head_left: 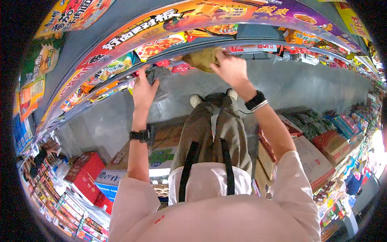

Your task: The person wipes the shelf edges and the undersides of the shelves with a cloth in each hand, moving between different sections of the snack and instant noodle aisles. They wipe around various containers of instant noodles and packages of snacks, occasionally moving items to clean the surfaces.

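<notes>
1. Left hand (143,90): grasping. Thumb and fingers close on a grey cloth (160,73) beside the shelf edge (175,53). Fingertip pressure cannot be told.

2. Right hand (234,72): grasping. Thumb and fingers pinch the right-hand end of a yellow-brown cloth (201,59). The rest of this piece extends toward the left hand, along the shelf edge. Whether it touches the edge cannot be confirmed.

3. Position: both cloths are in front of the body, above the grey floor (282,80). The two pieces are apart, each in its own hand. Bright food packets (161,46) sit on the shelf just beyond.

4. Handling, as judged: both cloths appear light, soft and limp. Breakage risk is low. Loose portions may sag, fold or snag on the shelf edge. Slipperiness cannot be determined; the weave is blurred.

5. Grip points, as judged: take the grey cloth at its bunched part, between thumb and fingers. Take the yellow-brown cloth at a gathered end; a second grip at the opposite end would hold it flat.

6. Clearance: a black wristband (139,136) on the left wrist and a dark band (255,100) on the right wrist are clear of both cloths.
</notes>
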The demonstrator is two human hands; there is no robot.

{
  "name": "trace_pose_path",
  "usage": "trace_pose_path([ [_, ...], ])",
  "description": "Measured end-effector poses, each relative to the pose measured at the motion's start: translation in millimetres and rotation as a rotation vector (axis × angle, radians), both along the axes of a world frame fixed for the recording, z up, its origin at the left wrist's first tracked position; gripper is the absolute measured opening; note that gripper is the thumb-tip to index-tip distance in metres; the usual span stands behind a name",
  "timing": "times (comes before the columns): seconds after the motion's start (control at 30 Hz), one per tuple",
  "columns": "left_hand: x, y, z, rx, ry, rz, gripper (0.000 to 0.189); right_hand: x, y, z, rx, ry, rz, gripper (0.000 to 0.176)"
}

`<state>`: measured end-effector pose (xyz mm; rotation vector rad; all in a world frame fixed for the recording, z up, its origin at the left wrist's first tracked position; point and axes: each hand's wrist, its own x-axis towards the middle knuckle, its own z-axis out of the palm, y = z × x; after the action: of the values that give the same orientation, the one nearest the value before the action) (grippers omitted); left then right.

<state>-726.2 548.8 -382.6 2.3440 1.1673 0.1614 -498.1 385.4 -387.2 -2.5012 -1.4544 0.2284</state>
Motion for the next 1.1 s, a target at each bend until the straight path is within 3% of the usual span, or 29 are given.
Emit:
trace_pose_path([
  [0.27, 1, -1, 1, -0.008, 0.026, 0.009, 0.054, 73, -58, -1, -0.059, -0.097, -0.166, 0.033],
  [0.5, 3, -5, -1, 0.013, -0.006, 0.026, 0.056, 56, -46, -10, 0.114, -0.107, -0.225, 0.042],
  [0.57, 5, -6, -1, 0.025, -0.004, 0.017, 0.056, 58, -44, -9, 0.030, 0.003, -0.219, 0.043],
  [0.63, 6, -9, 3, 0.036, -0.002, 0.010, 0.056, 66, -53, -9, -0.004, -0.053, -0.207, 0.040],
  [0.7, 8, -10, 6, -0.030, 0.059, 0.061, 0.056, 80, -67, -11, 0.112, -0.133, -0.132, 0.040],
  [0.9, 9, -9, 0, 0.023, 0.020, 0.040, 0.056, 125, -103, -11, -0.005, -0.134, -0.314, 0.039],
  [1.0, 9, -8, -3, 0.031, 0.008, 0.030, 0.055, 137, -115, -9, 0.027, -0.108, -0.532, 0.030],
  [1.1, 11, -9, -2, 0.007, 0.029, 0.054, 0.055, 137, -111, -16, 0.137, -0.179, -0.571, 0.031],
])
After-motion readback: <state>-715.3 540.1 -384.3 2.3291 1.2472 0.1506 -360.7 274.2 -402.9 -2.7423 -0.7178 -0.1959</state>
